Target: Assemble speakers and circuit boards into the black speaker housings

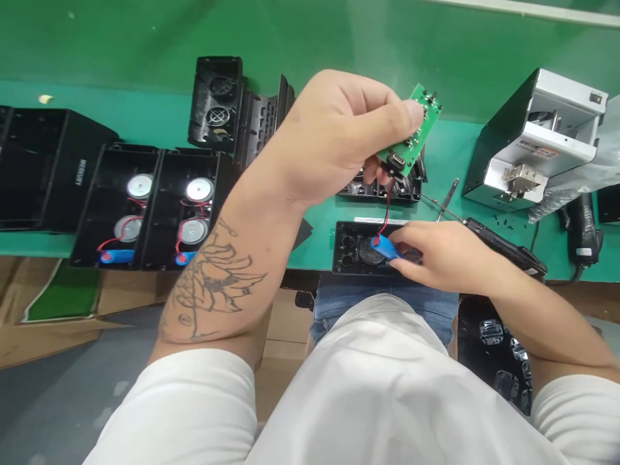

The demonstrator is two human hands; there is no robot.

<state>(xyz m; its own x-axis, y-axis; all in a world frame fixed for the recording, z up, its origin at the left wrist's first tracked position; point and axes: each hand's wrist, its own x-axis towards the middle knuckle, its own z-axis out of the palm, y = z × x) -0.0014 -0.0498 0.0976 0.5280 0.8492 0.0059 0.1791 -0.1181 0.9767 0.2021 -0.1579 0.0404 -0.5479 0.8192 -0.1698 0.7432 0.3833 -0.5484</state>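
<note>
My left hand [356, 129] is raised over the bench and pinches a green circuit board [420, 139] between thumb and fingers. A socket sits at the board's lower end. From there a thin red wire [389, 206] runs down to a blue cylindrical battery [385, 247]. My right hand [431, 252] grips the battery's right end, just above a black speaker panel [345, 252] with round mesh grilles. The right fingers partly cover the panel's right side. Behind it lies another black part [358, 188], partly hidden by my left hand and the board.
At left stand black speaker housings [159, 213] with round drivers and blue batteries. Further back are an open black case [214, 100] and perforated shells [261, 119]. On the right are a silver-and-black machine [537, 142], tweezers [448, 199], an electric screwdriver [506, 245] and small loose screws [508, 218].
</note>
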